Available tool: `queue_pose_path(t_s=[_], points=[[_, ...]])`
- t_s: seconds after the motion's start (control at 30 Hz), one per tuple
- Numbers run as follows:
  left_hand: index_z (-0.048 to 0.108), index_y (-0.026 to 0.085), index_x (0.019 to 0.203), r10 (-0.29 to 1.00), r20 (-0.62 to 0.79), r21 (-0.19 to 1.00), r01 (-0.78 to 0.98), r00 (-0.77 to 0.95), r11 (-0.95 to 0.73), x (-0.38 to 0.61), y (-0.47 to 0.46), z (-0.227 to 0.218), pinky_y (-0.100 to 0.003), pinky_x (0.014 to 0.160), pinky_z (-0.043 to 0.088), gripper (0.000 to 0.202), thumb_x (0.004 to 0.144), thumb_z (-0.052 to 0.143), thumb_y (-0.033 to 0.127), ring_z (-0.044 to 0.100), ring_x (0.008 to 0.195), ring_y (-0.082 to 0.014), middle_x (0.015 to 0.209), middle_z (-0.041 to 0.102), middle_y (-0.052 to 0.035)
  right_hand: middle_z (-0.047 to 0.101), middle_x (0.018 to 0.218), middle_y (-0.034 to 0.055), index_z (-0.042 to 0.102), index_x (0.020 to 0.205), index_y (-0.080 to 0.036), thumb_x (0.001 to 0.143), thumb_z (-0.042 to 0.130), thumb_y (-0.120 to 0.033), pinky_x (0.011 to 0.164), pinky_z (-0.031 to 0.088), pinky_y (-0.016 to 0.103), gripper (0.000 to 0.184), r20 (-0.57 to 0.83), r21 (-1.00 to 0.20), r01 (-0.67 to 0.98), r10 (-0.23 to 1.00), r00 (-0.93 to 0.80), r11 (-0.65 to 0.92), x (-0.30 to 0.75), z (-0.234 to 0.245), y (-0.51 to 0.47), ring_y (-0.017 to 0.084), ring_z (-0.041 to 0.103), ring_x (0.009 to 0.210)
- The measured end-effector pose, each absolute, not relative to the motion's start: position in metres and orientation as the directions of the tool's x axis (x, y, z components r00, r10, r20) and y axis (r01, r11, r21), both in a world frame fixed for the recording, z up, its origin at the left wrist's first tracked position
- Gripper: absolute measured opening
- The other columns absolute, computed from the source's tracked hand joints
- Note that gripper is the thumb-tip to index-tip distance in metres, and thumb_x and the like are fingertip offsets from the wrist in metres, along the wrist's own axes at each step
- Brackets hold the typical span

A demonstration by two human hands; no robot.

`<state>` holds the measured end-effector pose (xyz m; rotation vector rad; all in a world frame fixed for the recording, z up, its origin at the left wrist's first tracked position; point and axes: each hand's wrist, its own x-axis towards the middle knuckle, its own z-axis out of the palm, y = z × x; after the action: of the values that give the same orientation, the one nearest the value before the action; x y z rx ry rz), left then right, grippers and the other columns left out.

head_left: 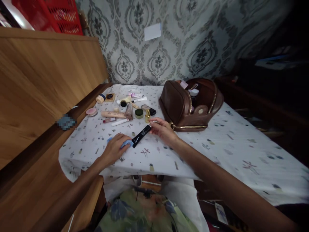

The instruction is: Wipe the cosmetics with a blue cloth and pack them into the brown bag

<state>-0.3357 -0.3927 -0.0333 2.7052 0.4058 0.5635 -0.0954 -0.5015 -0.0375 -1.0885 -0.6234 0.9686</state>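
My left hand [117, 148] is closed on a crumpled blue cloth [127, 142], which meets the lower end of a black cosmetic tube [142, 136]. The upper end of that tube is pinched between the fingers of my right hand [162, 131]. Slanted just above the table, the tube carries small pale lettering. Right behind my right fingers stands a small gold-capped bottle [147, 115]. Next to it are a dark-lidded jar [139, 113] and a peach-coloured tube [113, 114]. A brown makeup bag [177, 100] lies unzipped beyond my right hand, with several items showing inside.
A patterned white cloth covers the table [154, 161]. More cosmetics lie at the back left, among them a pink compact [91, 111] and a white pencil-like stick [120, 122]. A wooden cabinet [53, 64] borders the left side, with a red basket [64, 16] on top. Patterned wallpaper rises behind.
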Motion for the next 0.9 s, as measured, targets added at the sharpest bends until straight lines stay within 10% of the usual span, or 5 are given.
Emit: queue_pose_path(t_s=[0.3, 0.9], points=[[0.062, 0.018, 0.109, 0.389, 0.583, 0.485, 0.078, 0.714, -0.871, -0.291, -0.409, 0.001, -0.031, 0.091, 0.05, 0.017, 0.096, 0.055, 0.026, 0.065, 0.101, -0.0205, 0.109, 0.07, -0.0063, 0.068, 0.068, -0.0028, 0.072, 0.082, -0.02, 0.06, 0.089, -0.049, 0.053, 0.044, 0.022, 0.04, 0.044, -0.95, -0.269, 0.922, 0.385, 0.158, -0.098, -0.035, -0.504, 0.01, 0.062, 0.055], [0.052, 0.02, 0.126, 0.297, 0.338, 0.174, 0.251, 0.893, -0.952, -0.332, -0.41, -0.031, -0.036, 0.082, 0.053, 0.031, 0.103, 0.04, 0.037, 0.059, 0.101, -0.0251, 0.11, 0.061, -0.0099, 0.062, 0.058, -0.0015, 0.066, 0.065, -0.019, 0.059, 0.086, -0.059, 0.049, 0.036, 0.024, 0.045, 0.08, -0.988, -0.082, 0.878, 0.471, 0.134, -0.096, -0.036, -0.502, 0.01, 0.052, 0.05]])
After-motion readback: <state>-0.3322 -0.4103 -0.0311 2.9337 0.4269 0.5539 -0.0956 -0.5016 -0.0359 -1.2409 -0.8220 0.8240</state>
